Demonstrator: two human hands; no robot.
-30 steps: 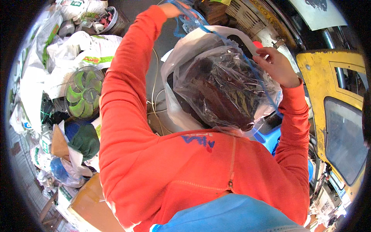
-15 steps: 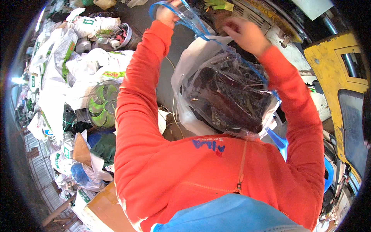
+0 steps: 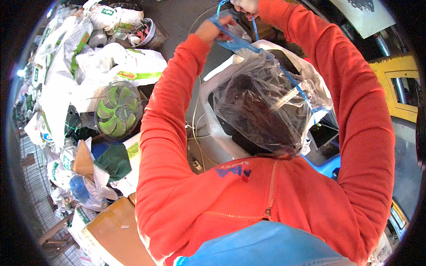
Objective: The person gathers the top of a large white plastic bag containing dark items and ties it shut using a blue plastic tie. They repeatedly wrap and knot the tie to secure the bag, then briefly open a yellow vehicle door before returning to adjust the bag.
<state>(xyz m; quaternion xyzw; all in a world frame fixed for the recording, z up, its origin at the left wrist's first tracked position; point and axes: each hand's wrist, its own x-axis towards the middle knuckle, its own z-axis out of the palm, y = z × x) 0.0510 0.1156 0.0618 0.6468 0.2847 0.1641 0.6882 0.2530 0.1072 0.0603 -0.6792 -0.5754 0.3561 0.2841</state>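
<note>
In front of my chest stands a large white sack (image 3: 213, 113) with a clear plastic sheet (image 3: 253, 97) over dark, bulky pieces inside. Blue plastic twine (image 3: 298, 86) crosses the sheet from the right side up to the far side. At the far side of the sack my left hand (image 3: 214, 29) is closed around a bunched part of the twine. Beyond it, at the top edge of the view, my right hand (image 3: 245, 6) pinches the twine, with a strand hanging below its fingers. Part of the right hand is cut off by the picture's edge.
A green-bladed fan (image 3: 116, 111) stands to the left, before a heap of white sacks (image 3: 97, 73). A bucket of scraps (image 3: 150, 33) sits at the far left. Yellow machinery (image 3: 397, 84) is on the right, and a brown cardboard box (image 3: 116, 228) lies at the near left.
My right hand has moved up and left, from open above the sack to gripping the twine. My left hand has come down and right, nearer the sack, still on the twine.
</note>
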